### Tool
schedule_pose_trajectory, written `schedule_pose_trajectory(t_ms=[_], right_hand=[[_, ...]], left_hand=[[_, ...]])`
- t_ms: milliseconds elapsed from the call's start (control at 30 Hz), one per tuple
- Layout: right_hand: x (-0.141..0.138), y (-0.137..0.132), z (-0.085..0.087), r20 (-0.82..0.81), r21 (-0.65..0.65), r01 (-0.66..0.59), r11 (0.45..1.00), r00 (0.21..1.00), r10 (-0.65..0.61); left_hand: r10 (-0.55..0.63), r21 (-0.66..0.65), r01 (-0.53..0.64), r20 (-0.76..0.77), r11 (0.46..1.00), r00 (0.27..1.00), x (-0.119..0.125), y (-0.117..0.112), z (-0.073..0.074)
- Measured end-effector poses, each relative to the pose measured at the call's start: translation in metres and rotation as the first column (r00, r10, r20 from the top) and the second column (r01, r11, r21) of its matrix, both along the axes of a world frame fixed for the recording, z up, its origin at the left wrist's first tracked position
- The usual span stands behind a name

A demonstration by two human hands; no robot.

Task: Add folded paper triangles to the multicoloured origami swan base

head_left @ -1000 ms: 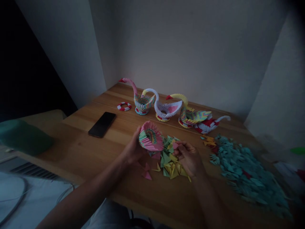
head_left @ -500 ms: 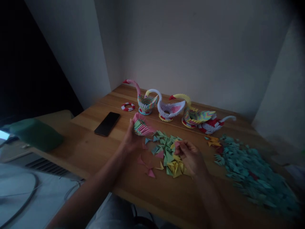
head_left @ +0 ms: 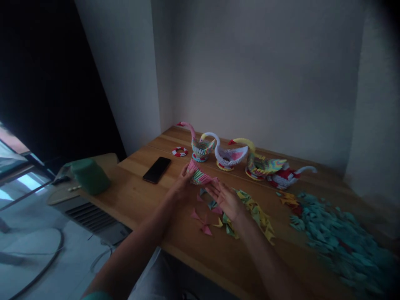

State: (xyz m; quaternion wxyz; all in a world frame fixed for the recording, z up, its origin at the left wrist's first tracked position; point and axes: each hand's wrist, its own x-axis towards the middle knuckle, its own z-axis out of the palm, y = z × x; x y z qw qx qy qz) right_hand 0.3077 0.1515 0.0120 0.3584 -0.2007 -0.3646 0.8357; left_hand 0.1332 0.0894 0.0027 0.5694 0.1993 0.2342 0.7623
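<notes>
My left hand [head_left: 183, 185] grips a round pink, green and white folded-paper bowl [head_left: 200, 176] by its left side, just above the wooden table [head_left: 131, 187]. Fingers stretched out, my right hand [head_left: 225, 199] reaches toward the bowl's right side and holds nothing. Under and beside my right hand lies a heap of loose green, yellow and pink folded paper triangles [head_left: 253, 210].
Three paper swans [head_left: 231, 154] and a red-white one stand in a row at the back by the wall. A small red-white paper ring [head_left: 180, 151] and a black phone [head_left: 156, 169] lie at the left. A big pile of teal paper pieces [head_left: 331, 233] covers the right.
The left hand moved the paper bowl away and lowered it toward the table. The right hand, earlier closed over the loose pieces, opened and moved left to the bowl. The view tilted up.
</notes>
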Motion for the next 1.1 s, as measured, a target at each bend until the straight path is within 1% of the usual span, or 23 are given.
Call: schedule_pose_trajectory(t_ms=[33,67,100,167,233,300,333,367,400,433,467,500,533,567,600,633,667,700,733,800,933,1033,1100], right_hand=[[-0.001,-0.001,-0.001,-0.005,0.002,-0.004,1.0,1.0,0.004],[-0.001,-0.001,-0.003,-0.004,0.006,-0.008,1.0,1.0,0.008],[-0.001,-0.002,-0.006,0.007,0.011,-0.01,1.0,1.0,0.01],[-0.004,-0.004,-0.011,0.058,0.025,-0.014,1.0,0.998,0.013],[-0.007,-0.006,-0.014,0.144,0.046,-0.015,0.999,0.99,0.009],[-0.007,-0.01,-0.013,0.225,0.112,0.014,0.994,0.974,-0.039],[-0.005,-0.013,-0.009,0.254,0.166,0.04,0.985,0.964,-0.082],[0.0,-0.016,-0.004,0.272,0.234,0.065,0.97,0.954,-0.129],[0.006,-0.021,0.002,0.284,0.31,0.081,0.947,0.943,-0.173],[0.015,-0.027,0.009,0.294,0.384,0.077,0.92,0.934,-0.201],[0.024,-0.033,0.016,0.305,0.454,0.057,0.889,0.928,-0.215],[0.034,-0.04,0.023,0.324,0.519,0.026,0.855,0.919,-0.225],[0.044,-0.046,0.028,0.333,0.571,0.012,0.821,0.91,-0.245],[0.052,-0.052,0.032,0.333,0.614,0.012,0.79,0.903,-0.272],[0.06,-0.056,0.034,0.329,0.645,0.014,0.764,0.897,-0.294],[0.066,-0.06,0.034,0.32,0.667,0.019,0.745,0.896,-0.309],[0.07,-0.062,0.033,0.31,0.682,0.023,0.731,0.896,-0.318],[0.073,-0.062,0.03,0.304,0.689,0.027,0.724,0.897,-0.322],[0.076,-0.062,0.027,0.299,0.689,0.03,0.724,0.899,-0.321],[0.078,-0.06,0.022,0.297,0.677,0.038,0.735,0.899,-0.321],[0.081,-0.058,0.017,0.299,0.661,0.04,0.749,0.902,-0.311],[0.082,-0.058,0.02,0.295,0.698,0.027,0.716,0.9,-0.321],[0.084,-0.057,0.023,0.3,0.741,0.007,0.671,0.891,-0.341]], left_hand=[[0.045,0.011,-0.044,-0.121,0.999,0.992,-0.005,-0.005,0.001],[0.076,0.02,-0.073,-0.259,0.997,0.963,-0.012,-0.011,0.001],[0.079,0.019,-0.079,-0.395,0.997,0.915,-0.02,-0.018,0.0],[0.037,-0.022,-0.063,-0.608,0.998,0.793,-0.037,-0.031,-0.005],[0.017,-0.064,-0.093,-0.732,0.994,0.681,-0.053,-0.044,-0.012],[0.039,-0.082,-0.164,-0.781,0.983,0.623,-0.062,-0.056,-0.014],[0.077,-0.073,-0.228,-0.805,0.971,0.588,-0.063,-0.061,-0.011],[0.13,-0.047,-0.303,-0.833,0.952,0.538,-0.061,-0.067,-0.006],[0.189,-0.005,-0.395,-0.872,0.918,0.452,-0.055,-0.073,0.001],[0.265,0.071,-0.49,-0.903,0.869,0.338,-0.045,-0.08,0.01],[0.317,0.134,-0.536,-0.911,0.833,0.264,-0.031,-0.086,0.02],[0.32,0.139,-0.539,-0.911,0.831,0.259,-0.014,-0.092,0.029],[0.288,0.09,-0.503,-0.899,0.859,0.33,0.004,-0.098,0.037],[0.215,0.014,-0.399,-0.859,0.917,0.464,0.024,-0.102,0.043],[0.083,-0.072,-0.231,-0.797,0.97,0.598,0.042,-0.105,0.047],[-0.036,-0.127,-0.083,-0.726,0.988,0.686,0.059,-0.107,0.049],[-0.12,-0.149,0.027,-0.66,0.988,0.742,0.074,-0.107,0.05],[-0.18,-0.156,0.107,-0.604,0.982,0.777,0.085,-0.106,0.049],[-0.211,-0.151,0.151,-0.559,0.977,0.802,0.093,-0.104,0.047],[-0.23,-0.137,0.186,-0.498,0.973,0.836,0.102,-0.101,0.042],[-0.257,-0.153,0.212,-0.408,0.965,0.876,0.105,-0.095,0.038],[-0.276,-0.174,0.224,-0.387,0.959,0.88,0.104,-0.093,0.036],[-0.285,-0.189,0.226,-0.4,0.956,0.871,0.103,-0.092,0.035]])
